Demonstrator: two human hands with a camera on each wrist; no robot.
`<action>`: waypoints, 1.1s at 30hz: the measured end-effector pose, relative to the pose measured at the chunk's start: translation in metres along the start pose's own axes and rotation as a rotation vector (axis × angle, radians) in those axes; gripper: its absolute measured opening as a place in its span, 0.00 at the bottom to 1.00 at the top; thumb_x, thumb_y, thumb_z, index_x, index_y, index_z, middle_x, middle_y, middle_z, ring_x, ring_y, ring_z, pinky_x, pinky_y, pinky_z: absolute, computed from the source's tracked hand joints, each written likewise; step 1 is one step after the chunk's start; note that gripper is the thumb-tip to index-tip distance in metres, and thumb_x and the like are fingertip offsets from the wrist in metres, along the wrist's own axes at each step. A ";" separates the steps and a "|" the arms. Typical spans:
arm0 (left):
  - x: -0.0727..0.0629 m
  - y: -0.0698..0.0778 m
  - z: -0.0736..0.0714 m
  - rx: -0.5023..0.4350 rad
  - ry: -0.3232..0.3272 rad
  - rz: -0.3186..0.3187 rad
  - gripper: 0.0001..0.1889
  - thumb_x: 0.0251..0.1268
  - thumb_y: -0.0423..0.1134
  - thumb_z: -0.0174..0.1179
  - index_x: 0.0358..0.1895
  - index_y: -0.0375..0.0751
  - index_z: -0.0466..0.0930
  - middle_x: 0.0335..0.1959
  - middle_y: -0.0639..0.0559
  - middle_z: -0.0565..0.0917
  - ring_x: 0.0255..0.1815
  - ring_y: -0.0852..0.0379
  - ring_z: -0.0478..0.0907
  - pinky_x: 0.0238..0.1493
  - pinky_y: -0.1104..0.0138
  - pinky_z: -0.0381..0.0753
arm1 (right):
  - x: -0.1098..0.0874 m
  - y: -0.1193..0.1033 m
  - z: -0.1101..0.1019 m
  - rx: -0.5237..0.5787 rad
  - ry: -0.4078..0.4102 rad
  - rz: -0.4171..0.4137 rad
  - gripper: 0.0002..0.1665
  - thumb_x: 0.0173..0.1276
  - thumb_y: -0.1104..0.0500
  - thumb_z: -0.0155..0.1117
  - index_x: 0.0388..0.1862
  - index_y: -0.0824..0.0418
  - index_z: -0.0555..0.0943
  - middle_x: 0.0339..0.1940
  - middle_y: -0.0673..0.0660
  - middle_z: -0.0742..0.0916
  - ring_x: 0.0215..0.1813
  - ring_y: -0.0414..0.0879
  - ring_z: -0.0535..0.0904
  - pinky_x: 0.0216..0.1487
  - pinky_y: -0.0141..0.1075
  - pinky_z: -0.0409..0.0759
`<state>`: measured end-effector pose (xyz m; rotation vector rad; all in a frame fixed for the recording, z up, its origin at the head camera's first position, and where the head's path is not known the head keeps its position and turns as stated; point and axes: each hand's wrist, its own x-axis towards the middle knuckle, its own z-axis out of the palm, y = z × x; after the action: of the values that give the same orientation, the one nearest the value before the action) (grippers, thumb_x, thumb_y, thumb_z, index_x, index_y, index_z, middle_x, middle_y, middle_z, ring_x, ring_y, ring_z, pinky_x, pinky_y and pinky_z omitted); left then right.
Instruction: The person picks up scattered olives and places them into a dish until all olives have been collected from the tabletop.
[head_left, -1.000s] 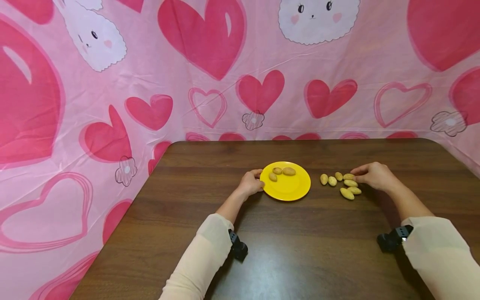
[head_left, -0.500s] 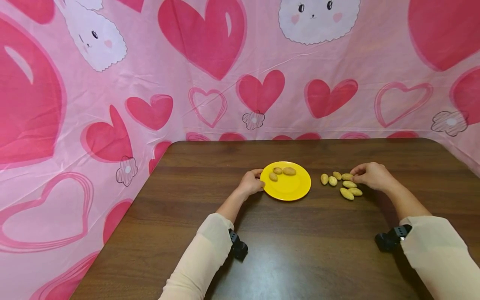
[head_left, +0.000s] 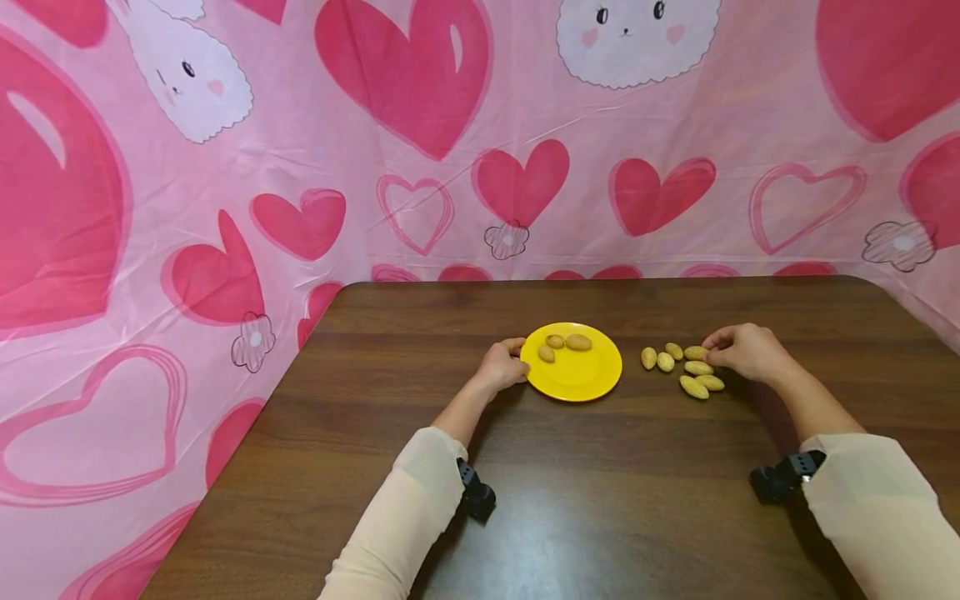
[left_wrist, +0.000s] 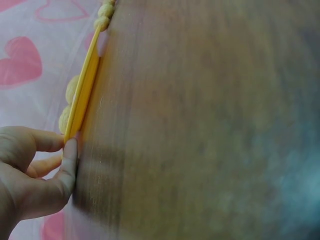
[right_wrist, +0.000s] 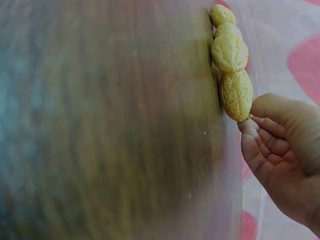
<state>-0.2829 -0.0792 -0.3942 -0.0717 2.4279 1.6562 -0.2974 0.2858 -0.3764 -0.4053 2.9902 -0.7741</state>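
My left hand (head_left: 502, 367) pinches the left rim of a round yellow plate (head_left: 573, 385); in the left wrist view the thumb (left_wrist: 70, 155) is under the rim with fingers on the other side. Three tan, wrinkled oval pieces, shaped like large unshelled nuts, lie on the plate's upper left part. More such yellowish ovals (head_left: 693, 387) lie loosely grouped on the table to its right. My right hand (head_left: 750, 352) pinches the right end of the back-right oval (head_left: 696, 353) between thumb and fingers. In the right wrist view, an oval (right_wrist: 236, 95) overlaps the fingertips and partly hides the grip.
The brown wooden table (head_left: 600, 500) reaches back to a pink cloth (head_left: 420, 208) printed with hearts and bunny faces. A black camera (head_left: 476, 493) sits on the left wrist and another black camera (head_left: 783, 477) on the right. Light sleeves cover both forearms.
A second ago the back-middle oval lay slightly farther right; it has shifted a little left beside the one at my right fingertips. My left hand and the plate have stayed in place.
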 end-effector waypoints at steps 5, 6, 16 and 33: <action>0.001 -0.001 0.000 0.006 -0.001 -0.005 0.29 0.56 0.21 0.55 0.65 0.34 0.65 0.46 0.42 0.74 0.40 0.52 0.75 0.40 0.65 0.81 | -0.001 0.001 0.000 0.008 0.002 0.011 0.15 0.57 0.56 0.65 0.35 0.68 0.82 0.28 0.55 0.84 0.34 0.50 0.73 0.34 0.39 0.67; 0.001 -0.001 0.000 0.008 0.000 -0.007 0.29 0.56 0.21 0.55 0.65 0.34 0.65 0.46 0.43 0.74 0.40 0.52 0.75 0.40 0.65 0.81 | -0.001 0.001 -0.001 0.009 0.005 0.011 0.15 0.57 0.56 0.65 0.36 0.68 0.82 0.29 0.55 0.84 0.34 0.50 0.74 0.34 0.40 0.68; 0.001 -0.001 0.000 0.005 0.002 -0.003 0.29 0.56 0.22 0.55 0.65 0.34 0.65 0.46 0.43 0.74 0.40 0.53 0.75 0.40 0.65 0.81 | -0.002 -0.003 0.001 0.009 0.056 0.013 0.15 0.58 0.56 0.64 0.37 0.67 0.82 0.30 0.57 0.85 0.38 0.54 0.75 0.39 0.46 0.69; -0.001 0.000 0.000 0.016 -0.004 0.016 0.29 0.56 0.21 0.54 0.65 0.33 0.65 0.46 0.42 0.75 0.41 0.52 0.76 0.39 0.66 0.81 | 0.001 -0.020 0.004 0.006 0.128 -0.032 0.15 0.59 0.55 0.65 0.36 0.67 0.83 0.27 0.55 0.85 0.32 0.47 0.75 0.33 0.38 0.70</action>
<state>-0.2823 -0.0791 -0.3943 -0.0461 2.4450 1.6412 -0.2928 0.2669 -0.3708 -0.4194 3.1054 -0.8434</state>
